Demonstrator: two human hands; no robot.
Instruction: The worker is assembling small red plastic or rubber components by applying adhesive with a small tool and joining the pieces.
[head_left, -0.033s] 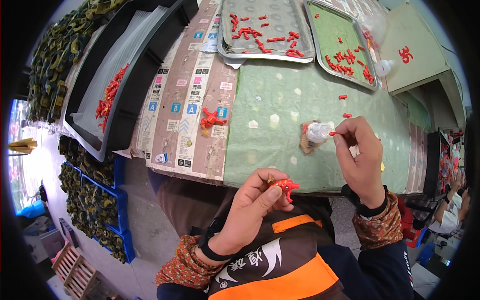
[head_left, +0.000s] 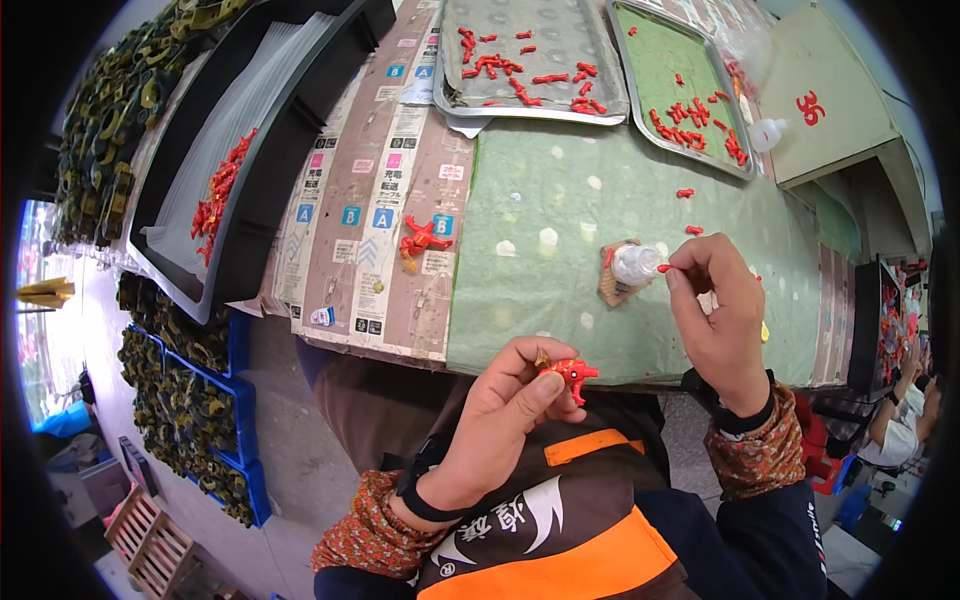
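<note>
Above the table's front edge, my left hand (head_left: 505, 405) pinches a red toy figure body (head_left: 574, 374) between thumb and fingers; a yellowish-brown bit shows at its top. Further right, my right hand (head_left: 728, 325) grips a tiny red part (head_left: 664, 268) by thumb and forefinger. The part's tip is right at the mouth of a small clear bottle (head_left: 632, 264), though I cannot tell if it touches. Under the bottle is a brown corrugated piece (head_left: 612, 291). A second red toy figure (head_left: 424, 238) lies on the printed paper, left of the green cloth.
Two metal trays, one grey-lined (head_left: 545, 105) and one green-lined (head_left: 655, 70), hold red pieces at the back. A black bin (head_left: 258, 225) with red parts stands left. Two loose red pieces (head_left: 685, 193) lie on the cloth. Blue crates (head_left: 240, 400) sit lower left; another person's arm (head_left: 890, 420) shows far right.
</note>
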